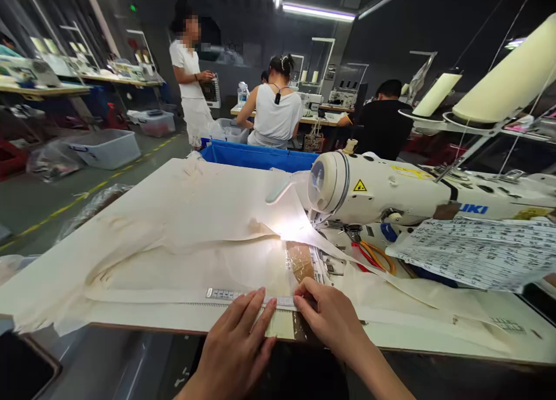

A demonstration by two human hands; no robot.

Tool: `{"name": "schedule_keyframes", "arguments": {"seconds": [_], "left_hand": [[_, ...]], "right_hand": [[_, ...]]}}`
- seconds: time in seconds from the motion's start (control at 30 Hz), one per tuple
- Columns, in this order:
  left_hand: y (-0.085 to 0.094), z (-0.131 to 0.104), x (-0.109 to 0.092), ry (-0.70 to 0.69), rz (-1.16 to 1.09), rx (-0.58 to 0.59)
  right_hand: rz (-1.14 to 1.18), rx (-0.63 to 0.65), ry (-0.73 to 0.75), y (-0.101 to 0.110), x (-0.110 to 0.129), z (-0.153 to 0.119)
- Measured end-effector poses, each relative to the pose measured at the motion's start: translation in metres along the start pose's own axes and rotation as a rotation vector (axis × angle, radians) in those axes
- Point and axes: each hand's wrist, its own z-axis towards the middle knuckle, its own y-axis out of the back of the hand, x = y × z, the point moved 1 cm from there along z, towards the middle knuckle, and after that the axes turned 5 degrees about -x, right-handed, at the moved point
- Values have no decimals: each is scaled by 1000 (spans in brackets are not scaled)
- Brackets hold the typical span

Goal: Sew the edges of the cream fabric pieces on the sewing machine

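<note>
Near the table's front edge, a white tape measure (pixel 220 294) with a metal end lies along the folded edge of a thin cream fabric (pixel 174 272). My left hand (pixel 243 342) rests flat with fingers stretched out over the tape and the cloth. The thumb and forefinger of my right hand (pixel 325 316) pinch the tape farther right. Ruler marks on the tabletop show just below the fabric edge. Beyond my hands, the cloth runs under the lit needle area of a white sewing machine (pixel 369 186).
Scissors with orange handles (pixel 377 255) and a printed cloth (pixel 473 249) lie by the machine. Thread cones (pixel 512 70) stand above right. A blue bin (pixel 260 156) is behind the table (pixel 208 186). Several people are in the background, one standing (pixel 189 70).
</note>
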Motion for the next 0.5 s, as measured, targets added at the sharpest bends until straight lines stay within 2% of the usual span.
{"name": "schedule_keyframes", "arguments": {"seconds": [0.17,0.33,0.4,0.47,0.5], "left_hand": [[0,0,-1,-28,-27,-5],[0,0,6,-55,12,-25],[-9,-2,7,-109,39,-93],[-29,-3,4,-145,99,-197],[-43,-3,1,-126,150,-287]], "right_hand": [[1,1,-26,-2,0,-2],[-18,27,-3,-1,2,-1],[-38,95,-20,-2,1,1],[-52,167,-12,-6,-3,7],[-57,175,8,-8,-6,10]]}}
